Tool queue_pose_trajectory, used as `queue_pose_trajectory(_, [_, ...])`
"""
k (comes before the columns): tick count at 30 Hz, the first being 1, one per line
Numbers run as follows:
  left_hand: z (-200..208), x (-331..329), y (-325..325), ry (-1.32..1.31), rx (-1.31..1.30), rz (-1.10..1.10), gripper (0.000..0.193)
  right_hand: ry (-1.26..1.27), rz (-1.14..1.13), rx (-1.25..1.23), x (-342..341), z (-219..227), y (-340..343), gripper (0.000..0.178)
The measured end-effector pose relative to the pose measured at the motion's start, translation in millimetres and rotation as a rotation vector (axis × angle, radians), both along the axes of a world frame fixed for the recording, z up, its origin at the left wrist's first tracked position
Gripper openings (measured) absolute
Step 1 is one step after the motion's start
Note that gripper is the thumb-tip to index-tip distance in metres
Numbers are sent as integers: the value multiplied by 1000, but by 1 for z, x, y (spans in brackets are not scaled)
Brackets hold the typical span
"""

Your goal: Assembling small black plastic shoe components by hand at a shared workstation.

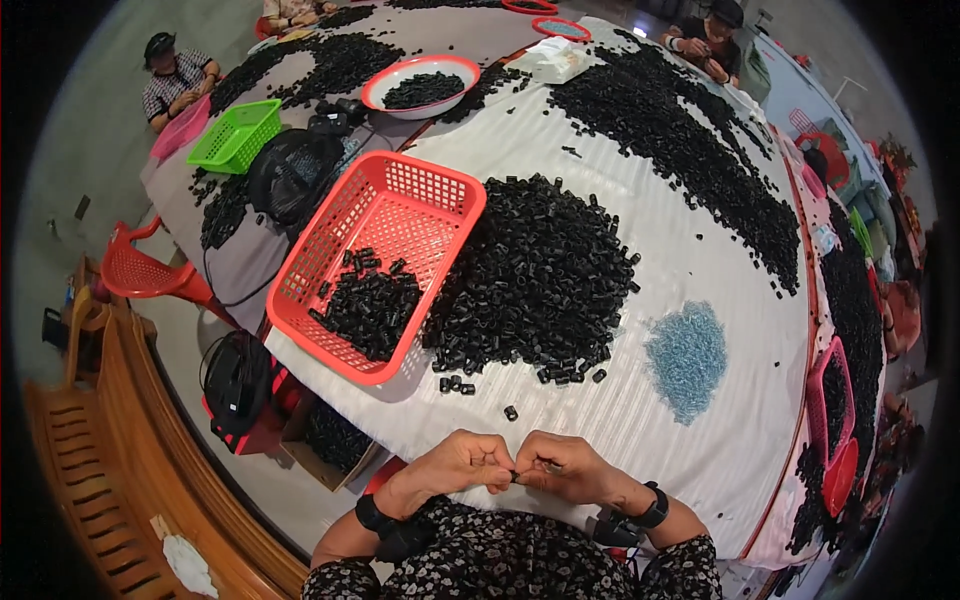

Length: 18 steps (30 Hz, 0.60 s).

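Observation:
My left hand (pixel 468 461) and my right hand (pixel 566 468) meet at the near edge of the table, fingertips pinched together. Between them is a small black part (pixel 514 477), mostly covered by the fingers. Just beyond lies a single short black plastic cylinder (pixel 511 412). A large pile of black cylinders (pixel 540 265) spreads across the white cloth ahead. To the pile's left stands a red rectangular basket (pixel 420 225) with some black pieces in its near end. A heap of small clear-bluish pieces (pixel 687 360) lies to the right.
White cloth (pixel 730 450) covers the table. More black parts (pixel 680 150) spread across its far side. A red-rimmed white basin (pixel 421 62), a green basket (pixel 236 136) and a black fan (pixel 290 175) stand far left. Other people (pixel 180 78) sit around. A wooden bench (pixel 110 460) is at left.

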State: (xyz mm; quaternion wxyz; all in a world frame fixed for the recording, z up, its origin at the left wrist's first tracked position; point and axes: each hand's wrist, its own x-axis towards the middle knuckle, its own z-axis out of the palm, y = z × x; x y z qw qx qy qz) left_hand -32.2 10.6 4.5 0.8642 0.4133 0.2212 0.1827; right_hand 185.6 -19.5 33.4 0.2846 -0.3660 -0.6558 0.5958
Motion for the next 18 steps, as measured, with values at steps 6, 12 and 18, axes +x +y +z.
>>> queue_pose_trajectory(6, [-2,-2,0,6,15,-30,18,24,44,-261,0,1,8,9])
queue_pose_trajectory(12, [3,-4,1,-14,-20,-36,17,84,33,-498,-3,14,12,10])
queue_pose_trajectory(18, [3,6,-2,14,50,216,14,179,-143,-469,-3,4,16,9])
